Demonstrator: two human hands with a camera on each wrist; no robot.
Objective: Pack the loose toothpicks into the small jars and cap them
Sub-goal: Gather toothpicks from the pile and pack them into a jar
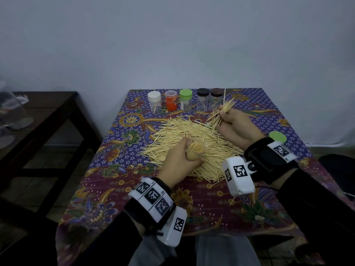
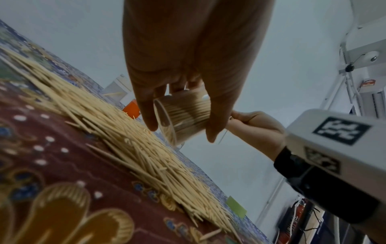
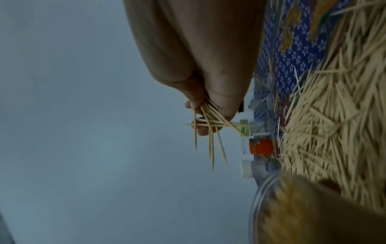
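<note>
While left fingers grip a packed jar, right fingers pinch loose toothpicks.

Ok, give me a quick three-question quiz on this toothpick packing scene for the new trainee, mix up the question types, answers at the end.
1. True or false: the left hand holds a clear jar already packed with toothpicks.
2. What does the right hand grip?
A. a green lid
B. a bunch of toothpicks
C. nothing
3. Fill in: the loose green lid lies on the tablecloth beside the ____ wrist.

Key: 1 true; 2 B; 3 right.
</note>
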